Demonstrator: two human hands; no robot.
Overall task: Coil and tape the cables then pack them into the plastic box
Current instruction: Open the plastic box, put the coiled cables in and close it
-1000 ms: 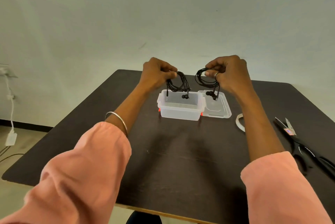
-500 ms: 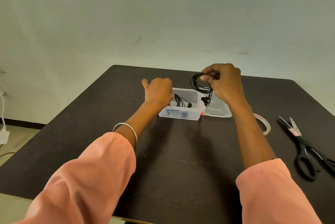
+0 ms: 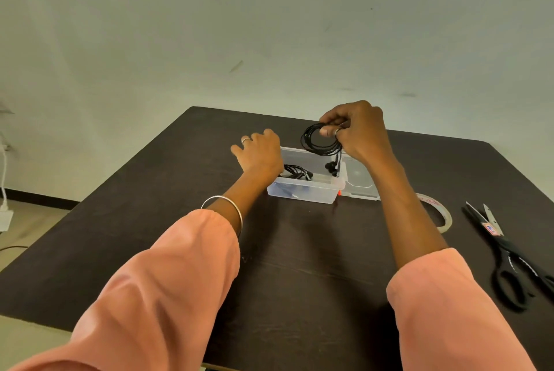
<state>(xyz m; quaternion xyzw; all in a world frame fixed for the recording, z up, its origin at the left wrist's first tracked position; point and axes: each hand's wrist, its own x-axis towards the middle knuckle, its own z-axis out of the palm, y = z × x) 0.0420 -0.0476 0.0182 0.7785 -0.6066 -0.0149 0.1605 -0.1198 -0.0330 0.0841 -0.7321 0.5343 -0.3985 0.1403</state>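
Nearest the near edge of the dark table [image 3: 299,280] were only the two forearms in pink sleeves [image 3: 168,289], a metal bangle [image 3: 223,205] on the left wrist; toward the right edge lay black scissors [image 3: 509,256], and just inward of them a roll of clear tape [image 3: 434,208], both untouched. Farther in, about mid-table toward the far edge, stood the clear plastic box [image 3: 302,190], open, with its lid [image 3: 359,181] lying flat against its right side; one coiled black earphone cable [image 3: 295,172] already lay inside at the left end. The left hand [image 3: 259,154] rested at the box's left rim, its fingers [image 3: 239,150] loosely spread and holding nothing, seemingly steadying the box. The right hand [image 3: 356,133] hovered above the box's far right end, its fingers [image 3: 328,131] pinched closed on the second coiled earphone cable [image 3: 319,141], the earbuds dangling down into the box opening; whether tape bound either coil could not be made out. The packing step appeared to be in hand, with one coil in and one to go; the next move likely called for lowering this coil beside the first and releasing it without letting the loops spring apart; then the lid would need fitting.
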